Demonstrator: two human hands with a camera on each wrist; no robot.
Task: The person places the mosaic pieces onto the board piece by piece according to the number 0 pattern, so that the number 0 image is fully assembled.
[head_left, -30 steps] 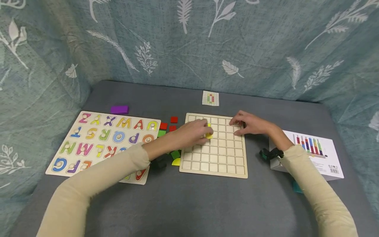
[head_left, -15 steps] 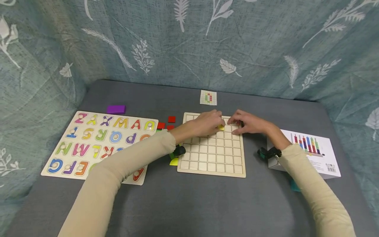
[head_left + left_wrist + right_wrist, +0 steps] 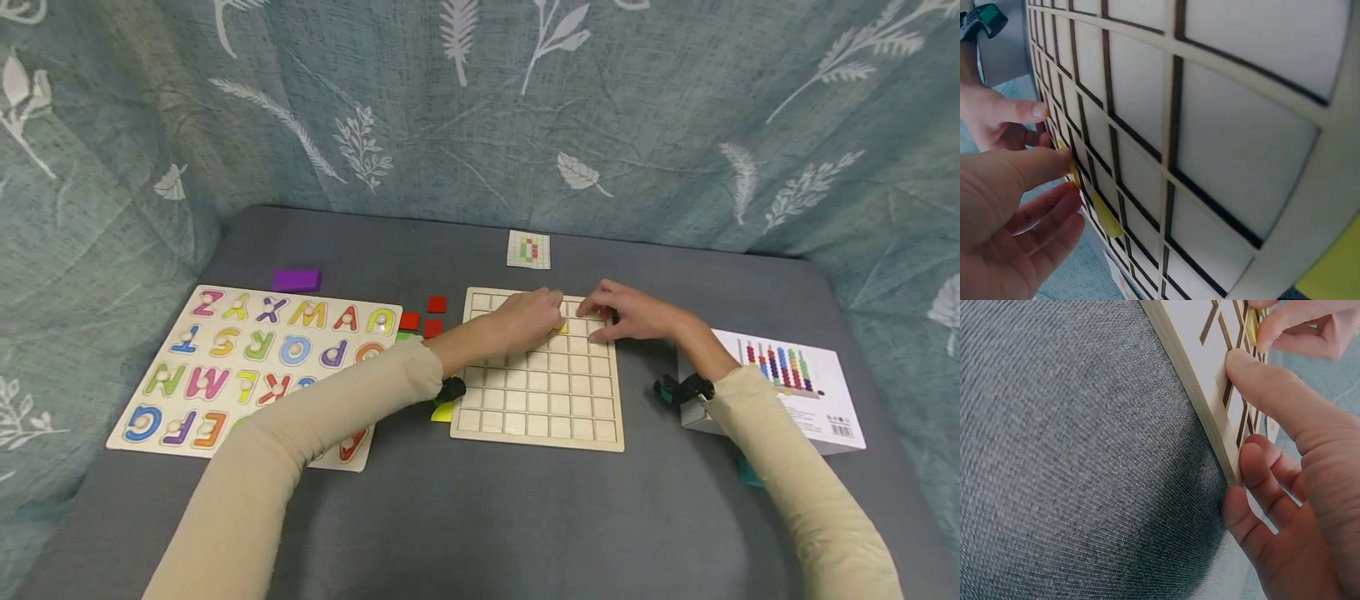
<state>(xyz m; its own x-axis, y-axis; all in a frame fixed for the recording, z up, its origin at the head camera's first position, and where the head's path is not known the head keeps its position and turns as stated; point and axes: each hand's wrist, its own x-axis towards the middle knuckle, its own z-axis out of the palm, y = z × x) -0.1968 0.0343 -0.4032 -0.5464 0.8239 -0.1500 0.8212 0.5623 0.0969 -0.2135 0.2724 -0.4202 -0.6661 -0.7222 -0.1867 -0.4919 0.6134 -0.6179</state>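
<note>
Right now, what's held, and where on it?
Left hand: a yellow piece, pinched at opposite edges. Right hand touches the grid board near its far right corner; gripping unclear.

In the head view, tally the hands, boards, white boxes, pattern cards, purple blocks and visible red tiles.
Left hand, right hand: 2 hands
Grid board, letter board: 2 boards
White box: 1
Pattern card: 1
Purple block: 1
Red tiles: 3
Total: 10

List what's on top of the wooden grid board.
A yellow piece lies on the wooden grid board, near a second yellow piece pinched by the left hand. The right hand touches the board. Head view hides cells beneath the left hand.
</note>
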